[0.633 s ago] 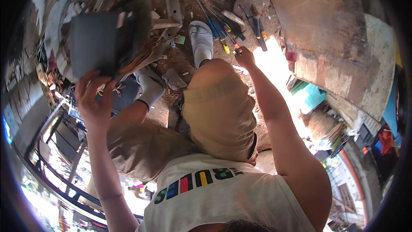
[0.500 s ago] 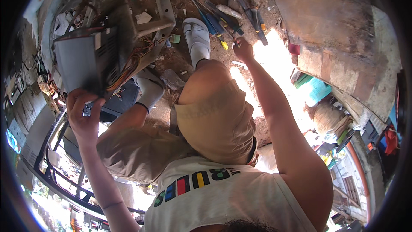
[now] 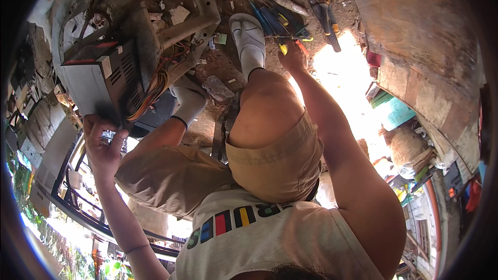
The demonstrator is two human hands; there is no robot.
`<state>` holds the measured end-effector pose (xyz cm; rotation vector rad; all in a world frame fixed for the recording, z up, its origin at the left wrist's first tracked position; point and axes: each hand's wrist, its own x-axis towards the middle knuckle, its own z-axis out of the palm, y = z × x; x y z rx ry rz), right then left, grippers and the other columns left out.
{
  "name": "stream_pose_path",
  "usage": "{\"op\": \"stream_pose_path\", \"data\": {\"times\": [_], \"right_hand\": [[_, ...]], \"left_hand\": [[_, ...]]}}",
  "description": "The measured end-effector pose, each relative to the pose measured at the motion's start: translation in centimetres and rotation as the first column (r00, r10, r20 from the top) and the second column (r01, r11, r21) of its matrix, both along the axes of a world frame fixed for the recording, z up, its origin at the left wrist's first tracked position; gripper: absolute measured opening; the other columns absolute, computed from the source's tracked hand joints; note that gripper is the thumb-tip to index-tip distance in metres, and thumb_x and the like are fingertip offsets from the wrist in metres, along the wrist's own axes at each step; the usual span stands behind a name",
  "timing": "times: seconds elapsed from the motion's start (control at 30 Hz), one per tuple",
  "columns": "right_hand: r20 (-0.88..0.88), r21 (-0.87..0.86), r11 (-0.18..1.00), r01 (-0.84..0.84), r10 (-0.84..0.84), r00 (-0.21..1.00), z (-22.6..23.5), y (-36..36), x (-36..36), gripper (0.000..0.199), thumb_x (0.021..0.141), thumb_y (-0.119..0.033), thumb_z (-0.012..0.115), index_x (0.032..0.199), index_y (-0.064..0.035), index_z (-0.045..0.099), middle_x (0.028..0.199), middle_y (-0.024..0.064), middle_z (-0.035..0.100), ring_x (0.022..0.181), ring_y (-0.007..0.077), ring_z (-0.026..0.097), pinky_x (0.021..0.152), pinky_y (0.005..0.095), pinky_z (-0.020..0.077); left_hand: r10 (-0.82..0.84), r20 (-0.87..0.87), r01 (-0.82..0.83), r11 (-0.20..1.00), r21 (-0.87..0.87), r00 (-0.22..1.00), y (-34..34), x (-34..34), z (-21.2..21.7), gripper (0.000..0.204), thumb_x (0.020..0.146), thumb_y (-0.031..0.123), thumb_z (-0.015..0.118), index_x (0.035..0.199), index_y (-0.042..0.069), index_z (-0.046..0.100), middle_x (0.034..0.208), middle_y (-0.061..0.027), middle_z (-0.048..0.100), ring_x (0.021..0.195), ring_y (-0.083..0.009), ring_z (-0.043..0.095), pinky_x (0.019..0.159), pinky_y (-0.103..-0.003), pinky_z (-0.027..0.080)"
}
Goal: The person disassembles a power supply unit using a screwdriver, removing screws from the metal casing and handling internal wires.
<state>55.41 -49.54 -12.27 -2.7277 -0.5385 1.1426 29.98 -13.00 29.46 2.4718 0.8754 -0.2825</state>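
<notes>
A grey computer power supply (image 3: 93, 88) with vent slots in its side is at the left, a bundle of coloured wires (image 3: 158, 85) coming out of it. The fingers of my left hand (image 3: 104, 142) are closed on its lower corner. My right hand (image 3: 294, 58) is down on the ground at the near end of a group of hand tools. Its fingers are curled and partly hidden, among a yellow-tipped handle (image 3: 283, 49) and an orange-red handle (image 3: 302, 47). What they grip cannot be made out.
Beside the tools, dark long-handled tools (image 3: 326, 23) lie on the dirt. A metal frame (image 3: 189, 33) stands behind the power supply. A worn wooden board (image 3: 415, 26) is at the right. Crumpled clear plastic (image 3: 218, 88) lies between my feet.
The thin tool shaft seen at my right hand before no longer shows there; an orange-red handle now appears beside the fingers. The power supply has tilted slightly, still in my left hand.
</notes>
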Motion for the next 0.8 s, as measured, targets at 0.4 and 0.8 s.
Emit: {"op": "stream_pose_path", "data": {"times": [0.4,0.8], "right_hand": [[-0.243,0.043,0.998,0.037,-0.025,0.97,1.9,-7.0,-0.5,0.041,0.087,-0.034,0.069,0.117,-0.0065,0.064,0.112,0.0197,0.069,0.104,0.0376,0.067,0.089,0.0466,0.0527],[0.399,0.628,0.49,-0.604,0.464,0.791,49.0,10.4,7.5,0.031,0.095,0.0,0.062,0.125,-0.0011,0.064,0.115,0.0092,0.068,0.1,0.0148,0.064,0.087,0.0286,0.0505]], "left_hand": [[-0.006,0.037,0.006,1.0,0.01,0.999,-0.5,-0.6,0.0,0.028,0.077,0.011,0.081,0.085,0.005,0.055,0.092,-0.0109,0.05,0.087,-0.0305,0.053,0.079,-0.041,0.044],[0.115,0.644,-0.294,0.939,0.178,0.757,-0.8,-2.6,-2.1,0.022,0.084,0.027,0.078,0.101,0.014,0.072,0.109,-0.0085,0.064,0.108,-0.0304,0.06,0.094,-0.042,0.047]]}}
